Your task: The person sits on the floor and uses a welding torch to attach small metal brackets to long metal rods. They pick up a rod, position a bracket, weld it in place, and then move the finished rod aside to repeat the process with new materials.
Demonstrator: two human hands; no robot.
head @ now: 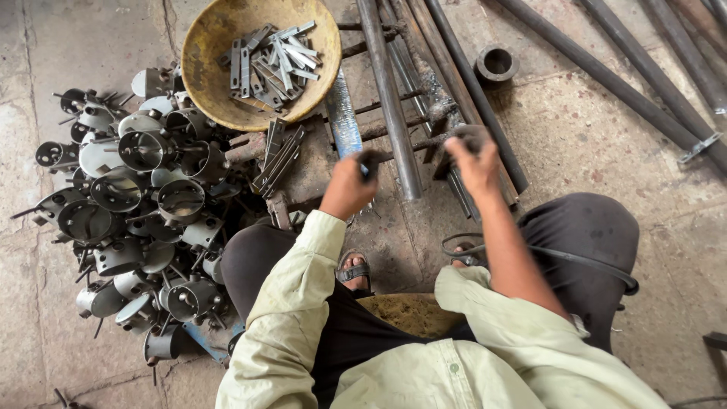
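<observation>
Dark, sooty metal piece (463, 141) fills right hand (475, 163).

No packages, labels, signs or screens anywhere in view.

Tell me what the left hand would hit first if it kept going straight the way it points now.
The left hand points up the picture, away from the body. Just past its knuckles lies a blue-tinted metal strip, so that likely comes first; beyond it sits the yellow bowl. Height above the strip is unclear.
</observation>
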